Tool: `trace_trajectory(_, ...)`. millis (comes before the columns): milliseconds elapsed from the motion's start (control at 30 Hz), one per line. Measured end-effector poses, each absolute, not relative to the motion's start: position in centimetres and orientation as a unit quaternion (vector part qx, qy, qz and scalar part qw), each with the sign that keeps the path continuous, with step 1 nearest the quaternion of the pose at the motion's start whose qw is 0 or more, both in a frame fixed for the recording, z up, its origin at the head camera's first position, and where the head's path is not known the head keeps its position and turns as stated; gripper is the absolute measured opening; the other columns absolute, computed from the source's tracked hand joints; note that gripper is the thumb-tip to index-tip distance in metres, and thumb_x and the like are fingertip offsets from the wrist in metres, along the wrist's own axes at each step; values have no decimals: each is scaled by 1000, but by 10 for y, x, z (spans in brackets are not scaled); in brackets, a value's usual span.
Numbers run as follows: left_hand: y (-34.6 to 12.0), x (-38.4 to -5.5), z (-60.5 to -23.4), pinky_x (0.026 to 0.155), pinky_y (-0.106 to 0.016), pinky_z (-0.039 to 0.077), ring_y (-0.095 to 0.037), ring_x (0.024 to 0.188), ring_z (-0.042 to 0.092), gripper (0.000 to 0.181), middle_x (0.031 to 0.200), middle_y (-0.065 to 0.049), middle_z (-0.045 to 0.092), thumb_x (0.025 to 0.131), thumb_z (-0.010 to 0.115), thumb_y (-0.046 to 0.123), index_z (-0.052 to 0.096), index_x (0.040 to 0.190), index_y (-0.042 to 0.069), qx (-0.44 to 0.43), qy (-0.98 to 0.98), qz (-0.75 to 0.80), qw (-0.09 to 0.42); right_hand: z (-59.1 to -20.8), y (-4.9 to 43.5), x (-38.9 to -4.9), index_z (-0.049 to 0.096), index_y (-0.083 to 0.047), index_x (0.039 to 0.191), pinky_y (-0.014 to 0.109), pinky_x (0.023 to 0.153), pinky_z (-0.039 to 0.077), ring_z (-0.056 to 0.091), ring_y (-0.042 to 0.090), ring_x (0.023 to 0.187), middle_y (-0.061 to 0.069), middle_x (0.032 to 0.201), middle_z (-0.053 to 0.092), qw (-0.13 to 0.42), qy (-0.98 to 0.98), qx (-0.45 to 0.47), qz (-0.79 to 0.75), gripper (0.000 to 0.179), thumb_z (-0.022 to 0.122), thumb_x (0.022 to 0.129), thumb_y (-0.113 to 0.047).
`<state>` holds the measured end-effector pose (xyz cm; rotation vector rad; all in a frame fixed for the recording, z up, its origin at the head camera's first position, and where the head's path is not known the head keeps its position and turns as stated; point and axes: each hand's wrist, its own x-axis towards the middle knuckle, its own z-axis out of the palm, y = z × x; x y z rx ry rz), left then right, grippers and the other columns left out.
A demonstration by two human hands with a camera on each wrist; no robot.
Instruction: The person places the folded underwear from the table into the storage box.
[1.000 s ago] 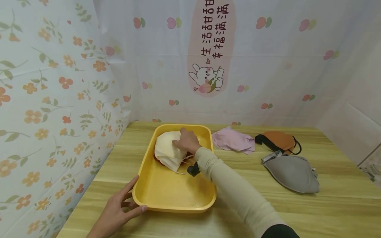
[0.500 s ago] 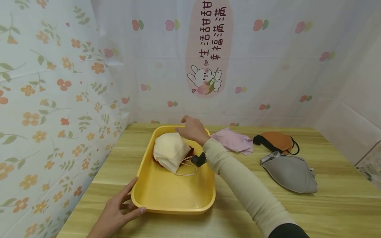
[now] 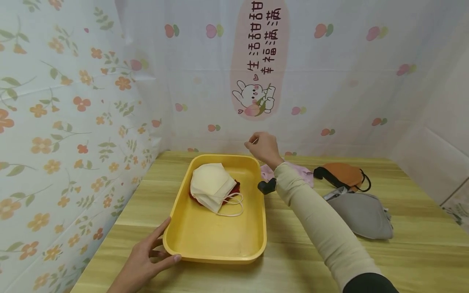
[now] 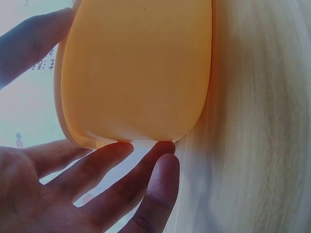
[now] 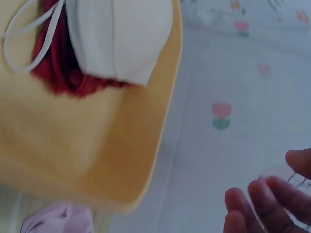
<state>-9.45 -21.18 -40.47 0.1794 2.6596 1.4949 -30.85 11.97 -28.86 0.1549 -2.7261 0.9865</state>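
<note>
I see the pink cloth (image 3: 306, 174) right of the tub (image 3: 220, 240), nearer the right hand (image 3: 265, 149), loosely curled, empty; the left hand (image 3: 141, 260), spread, touches the tub.

red cloth (image 5: 60, 70): mostly under cream mask (image 3: 211, 181) | pink cloth (image 3: 304, 174): partly behind sleeve (image 3: 322, 219)

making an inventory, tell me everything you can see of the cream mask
The cream mask looks like smooth fabric, domed and creased, with pale cord-like loops trailing right, onto the floor of the tray. It lies in the tray's far left part, on a red cloth that shows past its edges. Whether it touches the tray's wall is unclear.
</note>
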Motion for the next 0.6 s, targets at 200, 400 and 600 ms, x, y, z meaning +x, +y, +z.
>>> trace_trajectory(200, -214, -95, -406, 78, -21, 57, -35, 119, 66, 93, 159, -25, 37, 83, 83, 26, 31, 159, 18, 76, 870, 486, 36, -303, 155, -319, 69, -4, 107, 42, 82, 58, 68, 28, 82, 18, 102, 72, 95, -915, 65, 387, 22, 66, 97, -24)
trace_trajectory(400, -215, -96, -407, 78, -20, 57, -35, 119, 66, 93, 159, -24, 37, 82, 84, 27, 32, 159, 19, 66, 870, 487, 40, -321, 181, -324, 68, -2, 112, 41, 87, 56, 64, 32, 99, 20, 110, 69, 82, -912, 78, 394, 24, 66, 96, -19)
trace_trajectory(600, -214, -95, -406, 77, -20, 57, -35, 117, 67, 93, 159, -25, 35, 82, 84, 27, 31, 159, 19, 64, 864, 497, 49, -342, 203, -328, 63, 1, 121, 47, 92, 55, 61, 37, 108, 24, 117, 65, 67, -915, 55, 394, 31, 65, 97, -18)
